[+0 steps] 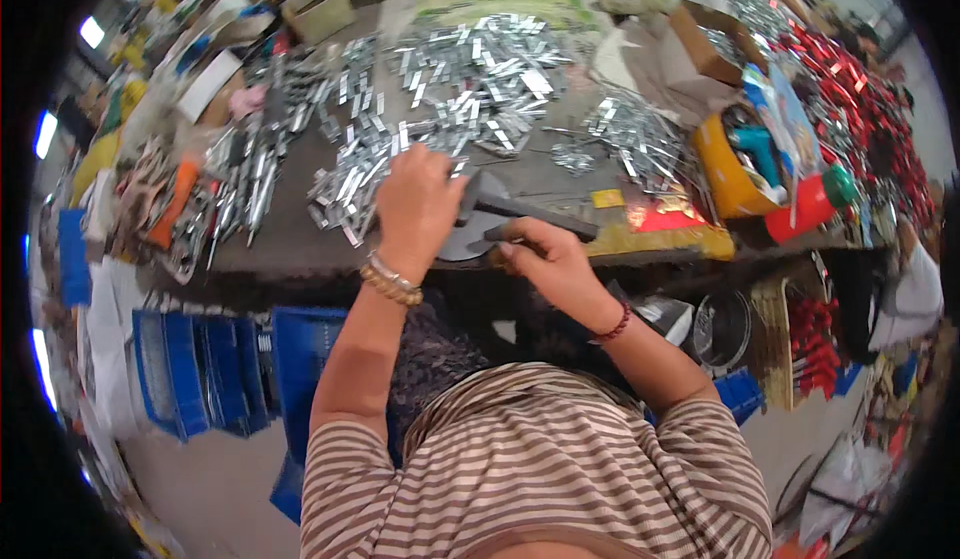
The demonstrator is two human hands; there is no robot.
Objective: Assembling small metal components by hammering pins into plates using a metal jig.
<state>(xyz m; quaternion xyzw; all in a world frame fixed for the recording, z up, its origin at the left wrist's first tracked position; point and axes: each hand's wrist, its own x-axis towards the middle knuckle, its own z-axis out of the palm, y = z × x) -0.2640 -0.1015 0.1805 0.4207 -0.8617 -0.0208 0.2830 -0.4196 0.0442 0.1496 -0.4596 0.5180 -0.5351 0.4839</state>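
Note:
My left hand [420, 207] is over the near edge of a loose pile of small shiny metal strips [475, 64], its fingers curled. Whatever its fingertips hold is hidden under the hand. My right hand [552, 264] is closed in a pinch, with a small dark piece [494, 235] at the thumb and fingertips. Between my hands, a hammer [530, 215] with a dark head and handle lies across a round grey metal plate [462, 245] at the table's front edge. The right fingers are just below the hammer's handle, and I cannot tell whether they touch it.
Long metal tools [262, 174] and an orange-handled tool [176, 204] lie at left. A smaller strip pile [640, 139], a yellow container [722, 174], a red bottle with a green cap [808, 207] and an open carton [705, 44] stand right. Blue crates [200, 374] are below the table.

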